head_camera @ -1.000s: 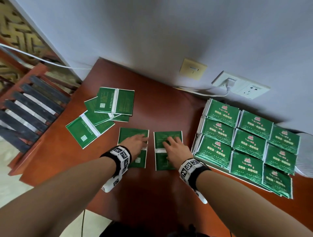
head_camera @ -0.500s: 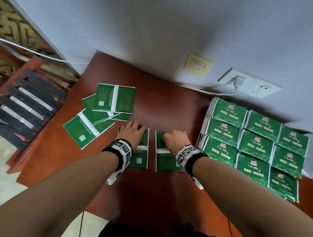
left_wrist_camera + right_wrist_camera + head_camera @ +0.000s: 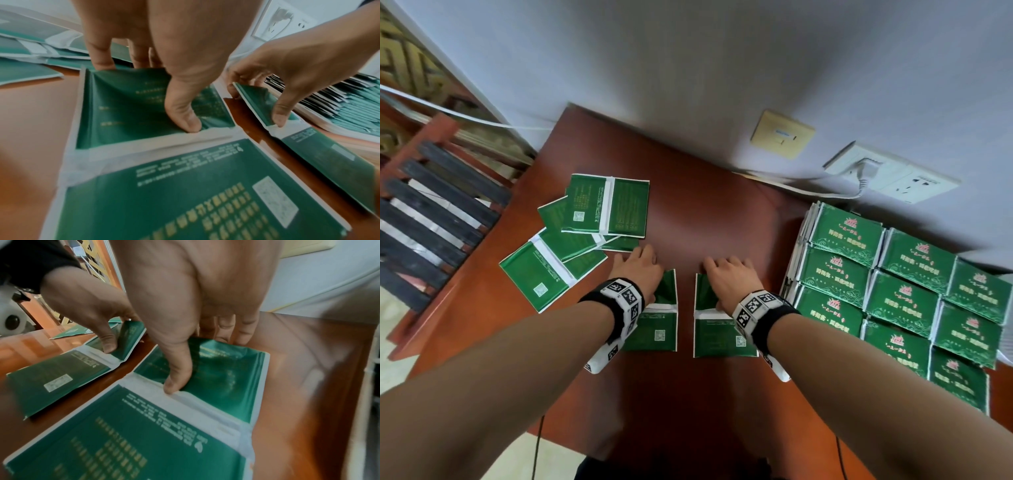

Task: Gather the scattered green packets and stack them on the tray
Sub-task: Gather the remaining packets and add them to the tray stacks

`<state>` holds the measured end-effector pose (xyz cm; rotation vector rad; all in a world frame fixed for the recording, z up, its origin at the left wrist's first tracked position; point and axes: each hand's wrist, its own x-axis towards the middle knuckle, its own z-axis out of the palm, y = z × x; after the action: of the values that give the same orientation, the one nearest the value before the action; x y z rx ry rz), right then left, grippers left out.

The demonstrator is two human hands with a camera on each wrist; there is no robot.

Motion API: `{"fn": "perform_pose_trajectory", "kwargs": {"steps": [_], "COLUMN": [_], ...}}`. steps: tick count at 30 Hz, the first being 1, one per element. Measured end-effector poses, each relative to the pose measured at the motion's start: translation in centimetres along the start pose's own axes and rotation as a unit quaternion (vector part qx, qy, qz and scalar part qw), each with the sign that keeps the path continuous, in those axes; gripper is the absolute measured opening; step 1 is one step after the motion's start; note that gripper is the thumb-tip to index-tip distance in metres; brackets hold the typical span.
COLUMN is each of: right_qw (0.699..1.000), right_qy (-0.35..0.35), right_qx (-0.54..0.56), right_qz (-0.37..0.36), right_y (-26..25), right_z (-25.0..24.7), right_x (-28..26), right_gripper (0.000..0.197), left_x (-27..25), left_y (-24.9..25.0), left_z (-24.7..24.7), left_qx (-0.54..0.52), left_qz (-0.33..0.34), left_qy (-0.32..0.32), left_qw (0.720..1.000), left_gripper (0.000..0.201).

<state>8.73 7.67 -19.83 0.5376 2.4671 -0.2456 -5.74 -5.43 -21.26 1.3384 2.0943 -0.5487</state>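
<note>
Gripping one green packet each, both hands sit at centre frame in the head view. Left hand (image 3: 638,270): fingers curled over the far edge of the left packet (image 3: 657,325), thumb pressed at its white seam, far half buckling upward. Right hand (image 3: 732,279): same pinch on the right packet (image 3: 714,334), lying just beside the first, apart from it. Loose packets (image 3: 582,233): an overlapping heap, upper left of the hands, face down. Stacked packets (image 3: 900,298): rows filling the right of the frame, printed faces up; tray beneath not discernible. Table (image 3: 705,212): reddish-brown wood. Wall socket (image 3: 893,173): upper right, one plug inserted.
</note>
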Motion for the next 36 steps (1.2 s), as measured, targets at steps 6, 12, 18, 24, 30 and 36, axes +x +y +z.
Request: {"fn": "perform_pose_trajectory", "kwargs": {"steps": [6, 12, 18, 24, 30, 36], "right_qw": [0.998, 0.998, 0.998, 0.995, 0.997, 0.991], "right_qy": [-0.050, -0.061, 0.024, 0.072, 0.029, -0.006], "right_qx": [-0.029, -0.032, -0.037, -0.009, -0.048, -0.130], "right_qz": [-0.008, -0.009, -0.045, -0.062, -0.061, 0.000], "right_y": [-0.2, -0.7, -0.8, -1.0, -2.3, -4.3], "right_z": [-1.2, -1.5, -0.6, 1.0, 4.2, 6.8], "right_x": [0.4, -0.9, -4.2, -6.1, -7.7, -7.9], "right_gripper": [0.019, 0.019, 0.028, 0.037, 0.050, 0.038], "left_x": [-0.4, -1.0, -2.7, -5.2, -6.0, -6.0], "left_y": [-0.3, 0.1, 0.4, 1.4, 3.0, 4.1], "left_z": [-0.3, -1.1, -1.1, -1.0, 2.0, 3.8], "left_qx": [-0.018, -0.026, -0.070, -0.065, 0.014, 0.042], "left_qz": [0.016, 0.006, 0.007, 0.033, 0.070, 0.078], "left_qy": [0.007, -0.008, 0.018, 0.075, 0.068, 0.078], "left_qw": [1.000, 1.000, 0.997, 0.995, 0.995, 0.993], "left_gripper": [0.045, 0.042, 0.033, 0.033, 0.065, 0.074]}}
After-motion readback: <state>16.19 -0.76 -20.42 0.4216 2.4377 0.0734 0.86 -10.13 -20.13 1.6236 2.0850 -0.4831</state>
